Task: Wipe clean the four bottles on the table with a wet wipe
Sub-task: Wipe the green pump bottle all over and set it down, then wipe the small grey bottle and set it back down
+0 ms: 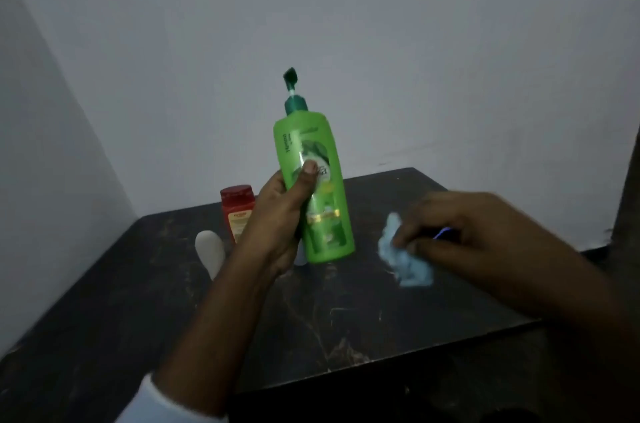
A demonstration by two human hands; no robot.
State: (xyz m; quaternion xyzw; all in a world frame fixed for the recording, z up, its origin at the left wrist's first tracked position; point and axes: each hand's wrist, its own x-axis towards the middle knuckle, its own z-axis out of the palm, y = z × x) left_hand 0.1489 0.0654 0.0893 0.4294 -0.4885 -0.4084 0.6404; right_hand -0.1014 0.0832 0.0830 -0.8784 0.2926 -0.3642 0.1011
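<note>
Green bottle tilted, held above tabletop | left grip wrapped round it | right grip pinching crumpled wipe

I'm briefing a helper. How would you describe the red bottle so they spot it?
On the dark table, look at the far edge by the wall, left of the left hand. The red bottle stands there; only it has a red cap, unlike the white bottle nearby.

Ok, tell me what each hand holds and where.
Left hand grips the green pump bottle around its lower body. Right hand pinches the wet wipe at its upper edge.
</note>
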